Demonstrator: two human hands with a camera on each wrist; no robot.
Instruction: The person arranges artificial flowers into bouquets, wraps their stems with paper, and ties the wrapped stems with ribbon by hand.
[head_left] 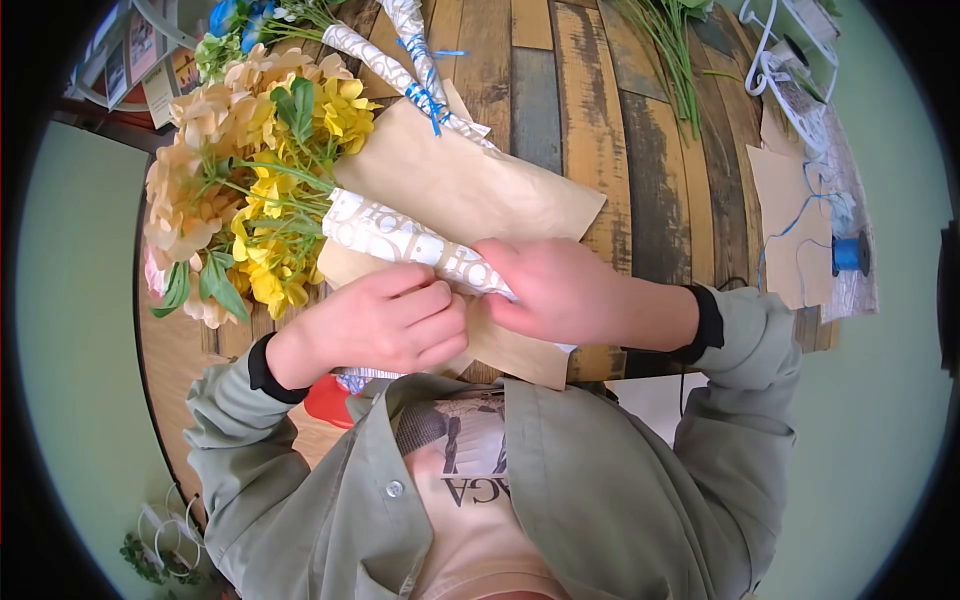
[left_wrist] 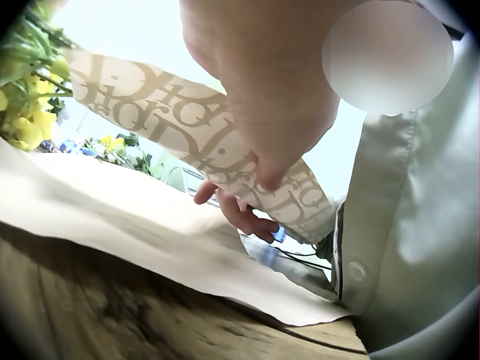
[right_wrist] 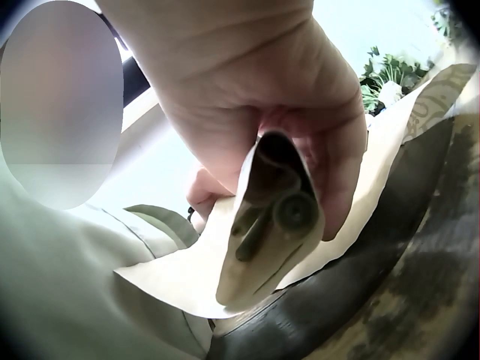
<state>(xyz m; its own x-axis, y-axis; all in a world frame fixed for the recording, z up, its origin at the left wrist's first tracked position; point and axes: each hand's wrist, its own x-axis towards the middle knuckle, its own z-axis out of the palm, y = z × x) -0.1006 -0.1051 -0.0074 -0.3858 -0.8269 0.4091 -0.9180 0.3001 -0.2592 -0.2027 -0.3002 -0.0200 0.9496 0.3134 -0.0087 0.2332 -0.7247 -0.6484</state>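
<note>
A bouquet of yellow flowers [head_left: 270, 205] has its stems rolled in white-and-tan patterned wrapping paper [head_left: 385, 228]. My right hand [head_left: 560, 290] grips the narrow lower end of this roll. Cut stem ends [right_wrist: 292, 214] show inside the open end of the paper in the right wrist view. Further up, my left hand [head_left: 385, 320] holds the near side of the roll with curled fingers, its fingertip against the printed paper in the left wrist view. Beneath both hands lies a sheet of brown wrapping paper [head_left: 470, 185], overhanging the table's near edge.
Peach flowers [head_left: 205, 135] crowd the left side beside the bouquet. Wrapped bundles tied with blue ribbon [head_left: 430, 105] lie at the back. Loose green stems [head_left: 670, 60] lie far right of them. A blue ribbon spool [head_left: 850, 255] and a white wire rack [head_left: 800, 50] stand at right on the wooden table [head_left: 590, 110].
</note>
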